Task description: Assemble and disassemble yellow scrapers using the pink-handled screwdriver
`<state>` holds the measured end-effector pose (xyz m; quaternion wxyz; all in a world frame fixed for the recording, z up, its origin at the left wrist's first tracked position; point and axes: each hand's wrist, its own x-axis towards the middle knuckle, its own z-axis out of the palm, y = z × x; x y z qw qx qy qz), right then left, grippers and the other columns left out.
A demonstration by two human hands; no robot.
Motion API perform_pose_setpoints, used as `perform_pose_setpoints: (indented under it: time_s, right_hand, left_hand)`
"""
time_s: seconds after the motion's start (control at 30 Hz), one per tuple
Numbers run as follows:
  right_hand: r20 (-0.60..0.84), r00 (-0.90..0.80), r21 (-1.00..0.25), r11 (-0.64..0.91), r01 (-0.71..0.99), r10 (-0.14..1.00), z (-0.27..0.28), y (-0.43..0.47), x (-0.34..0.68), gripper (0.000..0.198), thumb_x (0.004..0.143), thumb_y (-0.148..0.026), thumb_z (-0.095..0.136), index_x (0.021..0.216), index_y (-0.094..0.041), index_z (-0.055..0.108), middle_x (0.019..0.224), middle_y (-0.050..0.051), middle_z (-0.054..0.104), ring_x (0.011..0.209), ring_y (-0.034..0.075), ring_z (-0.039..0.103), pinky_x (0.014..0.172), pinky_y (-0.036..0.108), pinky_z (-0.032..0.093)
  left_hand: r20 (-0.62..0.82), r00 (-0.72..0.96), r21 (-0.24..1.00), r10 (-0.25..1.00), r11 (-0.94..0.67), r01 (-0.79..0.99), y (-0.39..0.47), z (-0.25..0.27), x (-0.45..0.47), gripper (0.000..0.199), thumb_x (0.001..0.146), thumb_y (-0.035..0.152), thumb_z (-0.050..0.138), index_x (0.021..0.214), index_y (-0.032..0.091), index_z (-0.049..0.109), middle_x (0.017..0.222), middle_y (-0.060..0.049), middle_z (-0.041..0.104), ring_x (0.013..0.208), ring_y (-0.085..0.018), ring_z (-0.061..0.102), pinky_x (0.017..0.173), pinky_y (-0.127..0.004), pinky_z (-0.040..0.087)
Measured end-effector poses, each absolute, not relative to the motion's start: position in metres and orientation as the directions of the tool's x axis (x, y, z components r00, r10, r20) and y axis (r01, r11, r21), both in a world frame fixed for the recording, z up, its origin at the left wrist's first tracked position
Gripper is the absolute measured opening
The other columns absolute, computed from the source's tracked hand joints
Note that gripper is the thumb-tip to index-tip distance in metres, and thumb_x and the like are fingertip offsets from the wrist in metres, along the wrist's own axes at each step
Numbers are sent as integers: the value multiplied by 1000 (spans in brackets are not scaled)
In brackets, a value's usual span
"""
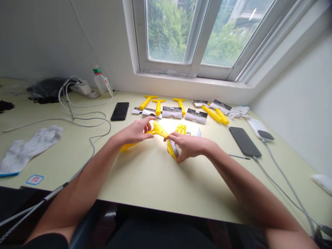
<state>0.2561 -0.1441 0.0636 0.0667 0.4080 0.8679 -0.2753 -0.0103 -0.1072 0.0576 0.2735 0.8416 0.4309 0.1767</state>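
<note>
My left hand [137,130] is closed around a yellow scraper handle [159,129]. Its wide, holed end points right, while its grip sticks out below the palm. My right hand [192,145] touches the corner of that wide end with thumb and fingertips. The same hand also holds a yellow strip with a metal blade [172,150], tilted just above the tabletop; the fingers hide part of it. Right behind it lie yellow plastic pieces [181,129], small dark screws [188,133] and a metal-looking piece [199,132].
Yellow scrapers [147,101] and black-and-white packaging cards [172,112] line the back of the table [155,183]. A black phone [120,111] lies left; another phone [244,141], cabled, lies right beside a white power bank [260,129]. White gloves [33,145], cables and a bottle [102,83] are leftward.
</note>
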Motion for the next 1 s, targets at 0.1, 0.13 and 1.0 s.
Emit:
perform_pose_setpoints:
  time_s: [0.1, 0.13, 1.0]
  right_hand:
    - [-328, -606, -409, 470, 782, 724, 80, -143, 268, 85, 63, -40, 80, 137, -31, 41, 133, 8, 49, 98, 23, 61, 74, 30, 51]
    - [-322, -575, -392, 447, 804, 752, 86, -142, 275, 84, 63, -43, 80, 137, -31, 41, 130, 8, 51, 96, 24, 62, 73, 30, 51]
    - [-338, -633, -370, 521, 770, 696, 58, -141, 258, 77, 60, -46, 80, 127, -27, 47, 133, 8, 50, 96, 26, 62, 74, 34, 50]
  left_hand:
    - [63, 559, 609, 827, -476, 634, -106, 56, -11, 62, 82, 40, 68, 138, 25, 46, 92, -3, 64, 84, -19, 63, 75, -32, 51]
    - [64, 556, 613, 828, -473, 633, -105, 55, -10, 62, 81, 40, 68, 138, 25, 46, 92, -3, 64, 84, -19, 63, 75, -31, 51]
    - [60, 68, 983, 996, -71, 171, -77, 37, -14, 42, 81, 32, 66, 117, 16, 55, 89, -8, 71, 67, -15, 64, 56, -25, 50]
